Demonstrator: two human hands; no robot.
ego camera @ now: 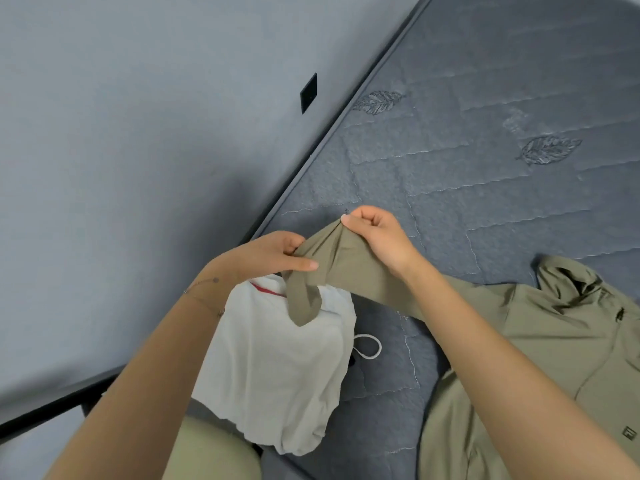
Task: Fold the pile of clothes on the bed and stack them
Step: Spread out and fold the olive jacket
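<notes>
**Q:** What do the two hands hold?

**A:** Both grip one sleeve (360, 271) of an olive jacket (554, 344). The left hand (277, 254) pinches the cloth between the thumb and curled fingers, just short of the cuff (304, 306). The cuff hangs loose in front of a white garment (277, 362). The right hand (377, 237) is closed in a fist around a gathered fold a little farther up the sleeve. The hands are near each other, with bunched cloth between them, raised above the bed (485, 109).

**Q:** Where does the rest of the jacket lie?

**A:** Its body is spread on the bed towards the near edge, on the right. The collar or hood is rumpled at its far side, and a small square logo patch (628, 433) shows low on the front. The sleeve runs from the body up to the hands, passing under the right forearm.

**Q:** What else lies on the bed?

**A:** The white garment, folded and showing a red stripe (266, 289), sits by the near left corner, partly under the left forearm. A white cord loop (367, 346) lies just beside it on the grey quilted cover, which bears stitched leaf motifs (549, 150).

**Q:** And beyond the bed?

**A:** The left edge meets a grey wall (138, 133) carrying a small black plate (308, 93). A thin bracelet (204, 289) circles the left wrist.
</notes>
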